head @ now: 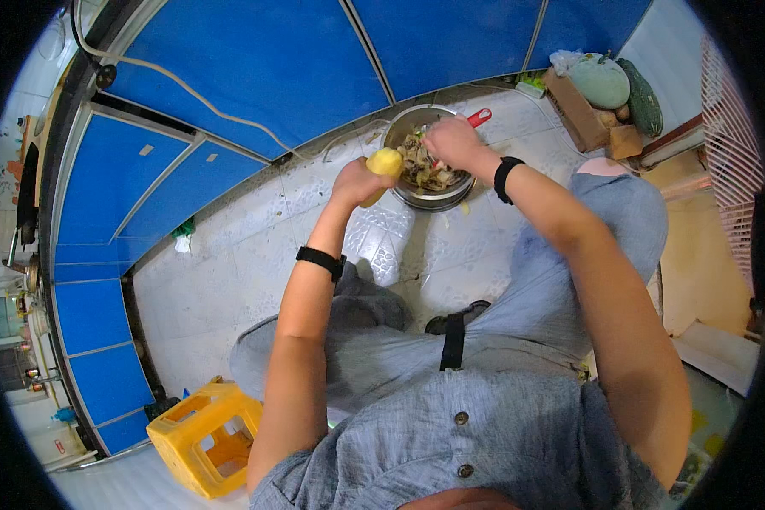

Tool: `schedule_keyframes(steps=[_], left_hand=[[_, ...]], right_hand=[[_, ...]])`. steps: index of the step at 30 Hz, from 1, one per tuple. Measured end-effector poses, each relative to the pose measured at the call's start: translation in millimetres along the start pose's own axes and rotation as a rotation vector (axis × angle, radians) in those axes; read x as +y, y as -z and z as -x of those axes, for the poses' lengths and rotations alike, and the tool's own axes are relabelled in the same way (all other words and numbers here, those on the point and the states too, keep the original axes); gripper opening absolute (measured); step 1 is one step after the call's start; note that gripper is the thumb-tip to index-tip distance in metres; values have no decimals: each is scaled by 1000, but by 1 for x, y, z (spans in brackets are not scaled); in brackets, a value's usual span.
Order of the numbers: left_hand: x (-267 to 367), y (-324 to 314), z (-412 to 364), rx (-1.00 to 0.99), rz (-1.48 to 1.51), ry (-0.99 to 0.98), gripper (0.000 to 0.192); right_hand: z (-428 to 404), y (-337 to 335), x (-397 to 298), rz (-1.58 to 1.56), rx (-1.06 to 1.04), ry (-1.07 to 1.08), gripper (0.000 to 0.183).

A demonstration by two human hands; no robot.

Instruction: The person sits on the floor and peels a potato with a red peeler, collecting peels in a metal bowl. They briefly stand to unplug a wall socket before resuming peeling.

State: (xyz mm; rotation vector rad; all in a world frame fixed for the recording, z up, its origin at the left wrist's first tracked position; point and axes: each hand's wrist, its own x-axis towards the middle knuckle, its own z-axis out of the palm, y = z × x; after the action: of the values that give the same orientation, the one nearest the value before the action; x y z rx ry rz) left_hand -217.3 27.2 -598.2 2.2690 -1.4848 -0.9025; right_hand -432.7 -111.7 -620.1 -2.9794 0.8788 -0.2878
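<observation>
My left hand (355, 181) grips a peeled yellow potato (384, 164), held at the left rim of a stainless steel pot (400, 122) on the floor. Vegetable peelings (428, 176) lie heaped inside the pot. Over the heap, my right hand (454, 141) is closed around a red-handled tool (480, 118). The handle's end juts out at the upper right, beyond the pot's rim. My fingers hide most of the tool, so its working end cannot be made out. The potato and my right hand are a short distance apart.
Blue cabinet doors (248, 57) rise behind the pot, with a pale cable (197, 95) hanging across them. At the upper right, a cardboard box (570, 108) stands by a pale green gourd (600, 81) and a dark green squash (641, 99). A yellow plastic stool (194, 440) is at lower left.
</observation>
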Motion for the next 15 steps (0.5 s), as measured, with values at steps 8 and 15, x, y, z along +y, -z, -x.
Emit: schedule_keyframes(steps=[8,15], left_hand=[[14,0,3,-47,-86,67,83],[15,6,8,12,127,-60,76]], right_hand=[[-19,33,-52,-122,193,151,33],[3,-7,1,-29,-49,42,35]])
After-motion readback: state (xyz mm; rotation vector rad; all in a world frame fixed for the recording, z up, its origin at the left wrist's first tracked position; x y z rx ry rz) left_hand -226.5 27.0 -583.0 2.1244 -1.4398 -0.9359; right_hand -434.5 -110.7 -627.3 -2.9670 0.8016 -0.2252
